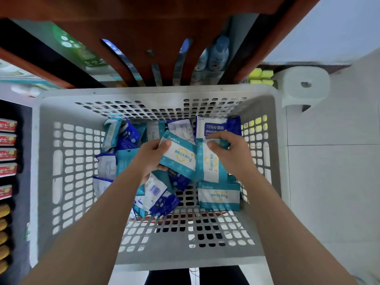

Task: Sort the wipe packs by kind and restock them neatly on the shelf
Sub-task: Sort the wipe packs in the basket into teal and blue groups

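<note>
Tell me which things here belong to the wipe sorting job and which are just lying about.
Part of the job: teal-and-white wipe pack held by the left hand; second teal-and-white wipe pack held by the right hand; dark blue wipe pack; grey perforated plastic basket.
Just lying about: white paper roll; yellow sponges; pale blue plastic bottles; red-labelled packs.

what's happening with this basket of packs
A person is bent over a white basket of mixed wipe packs in front of a shelf. The left hand grips a teal pack, and the right hand grips a second teal pack beside it. Blue packs and more teal ones lie jumbled in the basket, so the sorting is not finished.
</note>
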Demonstrator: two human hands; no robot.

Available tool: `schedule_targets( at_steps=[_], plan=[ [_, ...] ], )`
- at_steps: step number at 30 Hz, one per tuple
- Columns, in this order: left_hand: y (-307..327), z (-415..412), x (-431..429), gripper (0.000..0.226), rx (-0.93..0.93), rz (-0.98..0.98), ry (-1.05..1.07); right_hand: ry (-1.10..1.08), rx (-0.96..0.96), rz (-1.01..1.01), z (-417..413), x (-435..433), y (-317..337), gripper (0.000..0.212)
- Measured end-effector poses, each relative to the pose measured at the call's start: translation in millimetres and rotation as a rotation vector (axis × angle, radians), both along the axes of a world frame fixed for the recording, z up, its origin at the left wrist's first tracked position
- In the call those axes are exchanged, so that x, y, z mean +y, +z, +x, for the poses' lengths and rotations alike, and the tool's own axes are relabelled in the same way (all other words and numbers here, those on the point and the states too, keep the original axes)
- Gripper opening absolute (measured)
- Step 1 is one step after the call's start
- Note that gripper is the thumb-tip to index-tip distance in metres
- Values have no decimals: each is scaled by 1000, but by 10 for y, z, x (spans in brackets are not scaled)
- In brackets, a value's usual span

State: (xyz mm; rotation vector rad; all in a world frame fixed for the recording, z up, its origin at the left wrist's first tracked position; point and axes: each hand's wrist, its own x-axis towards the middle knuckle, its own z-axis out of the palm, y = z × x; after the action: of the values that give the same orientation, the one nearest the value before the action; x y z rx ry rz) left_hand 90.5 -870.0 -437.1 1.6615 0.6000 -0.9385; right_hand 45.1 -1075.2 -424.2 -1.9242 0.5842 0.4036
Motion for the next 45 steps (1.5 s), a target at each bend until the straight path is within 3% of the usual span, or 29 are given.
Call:
schedule_targets(
  at_steps=[4, 8, 13, 17, 21, 24, 28, 35, 38, 41, 43, 45],
  plan=[
    [21, 32, -78, 24, -1, 5, -85, 352, 32, 15, 135, 92, 92, 21],
    [23, 2, -193, 33, 34, -9, -216, 276, 18, 124, 167, 208, 120, 17],
    [61, -133, -271, 45, 141, -177, -213, 191, -58, -139, 84, 240, -4, 36],
    [16, -321, -345, 14, 161, -270, -201, 191, 160, -110, 19, 138, -109, 40],
    [-229, -583, -478, 26, 254, -167, -51, 440, 458, -59, -98, 17, -203, 56],
    [-418, -856, -591, 28, 331, -54, -135, 691, 538, -252, -261, -20, -332, 46],
    [-640, -1120, -689, 32, 214, 166, -524, 842, 502, -453, -546, 22, -546, 40],
    [-747, -1265, -709, 36, 94, 187, -798, 808, 509, -455, -629, -20, -715, 28],
    [-738, -1168, -634, 35, 15, 313, -978, 871, 561, -443, -511, 4, -692, 27],
    [-571, -832, -491, 28, -211, 480, -1062, 789, 458, -439, -384, 136, -686, 30],
    [-459, -564, -331, 28, -414, 625, -1093, 723, 392, -369, -307, 276, -713, 29],
    [-426, -331, -113, 29, -499, 756, -1129, 686, 382, -277, -240, 433, -798, 30]
  ],
)
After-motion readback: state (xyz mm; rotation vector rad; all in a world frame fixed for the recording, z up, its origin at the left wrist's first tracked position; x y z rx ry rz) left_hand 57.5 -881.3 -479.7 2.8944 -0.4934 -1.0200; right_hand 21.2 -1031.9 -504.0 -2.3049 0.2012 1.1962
